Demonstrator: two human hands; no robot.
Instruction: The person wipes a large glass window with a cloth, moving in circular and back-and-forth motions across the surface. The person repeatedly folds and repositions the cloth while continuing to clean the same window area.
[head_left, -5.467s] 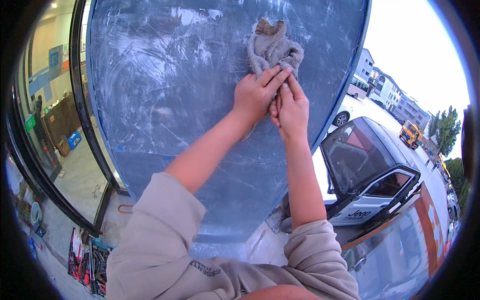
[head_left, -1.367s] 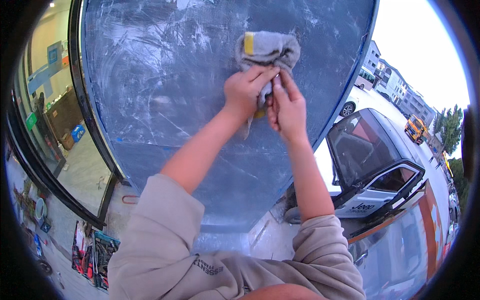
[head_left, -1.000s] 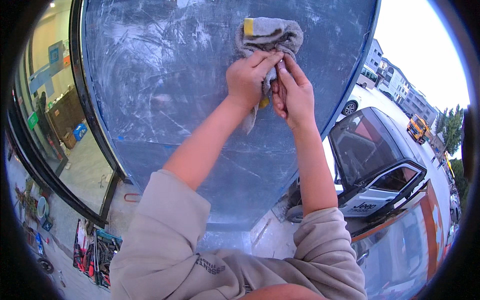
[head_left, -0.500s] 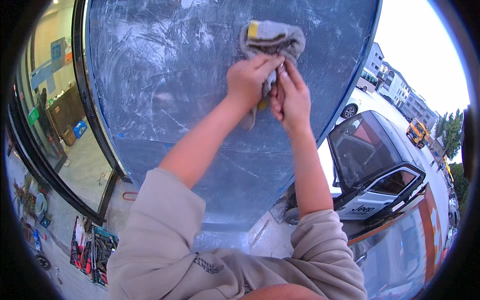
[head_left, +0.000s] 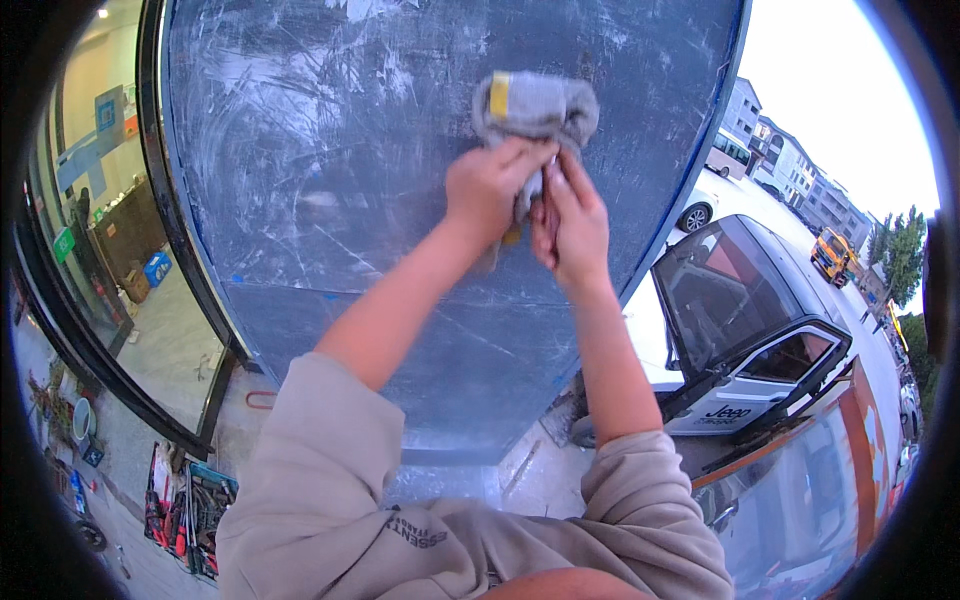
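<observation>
Both my arms reach up to a dark blue-grey panel (head_left: 330, 225) covered in pale smears and scratches. A bunched grey rag (head_left: 545, 105) with a yellow patch on one end lies against its upper part. My left hand (head_left: 490, 190) is closed on the rag's lower end, with thumb and fingers pinched together. Beside it my right hand (head_left: 575, 215) is closed too, its fingers curled round the lower part of the same bundle. The fingertips of both hands meet just below the wide part of the rag. Whatever is inside the folds stays hidden.
A black-framed glass door (head_left: 160, 200) stands at left. Below it, an open toolbox (head_left: 190, 510) full of tools rests on the ground. On the right are a white off-road vehicle (head_left: 745, 330) and a large clear sheet (head_left: 790, 510) with an orange-brown edge.
My hands and the rag are slightly lower in the picture and a little to the left. The panel's edges have also shifted slightly left. Both hands keep their grip.
</observation>
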